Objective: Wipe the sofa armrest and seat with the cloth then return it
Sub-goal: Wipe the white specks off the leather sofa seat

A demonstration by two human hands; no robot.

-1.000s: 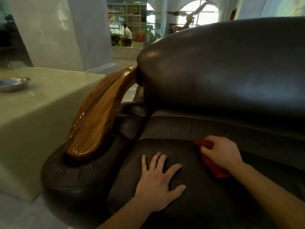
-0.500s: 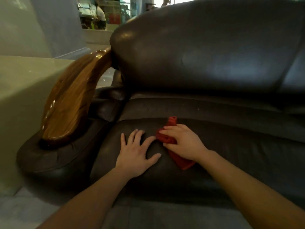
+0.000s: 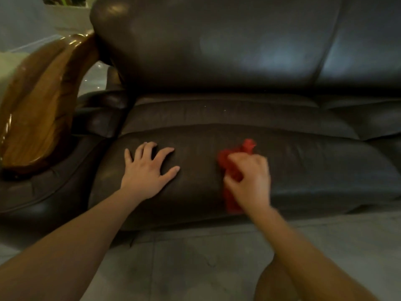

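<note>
The right hand (image 3: 249,177) has slid the red cloth (image 3: 233,168) along the seat cushion (image 3: 314,170), away from the left hand (image 3: 146,170). Half a second ago the two hands were almost touching; now there is a clear stretch of dark leather between them. The right hand looks smeared, so it seems to be moving fast in a wiping stroke. Its fingers are curled down and pressed together on the cloth, bunching it against the cushion, with red bits sticking out above and below the hand. The left hand lies flat on the cushion with its fingers spread wide and holds nothing; it sits in about the same spot on the seat as before. The view has also tipped down, so more of the floor (image 3: 195,257) shows, and the wooden armrest (image 3: 39,101) now sits far to the left. I think the seat wipe is well under way, working toward the right side. The cloth has not yet been put back, and where it goes is not in sight.
</note>
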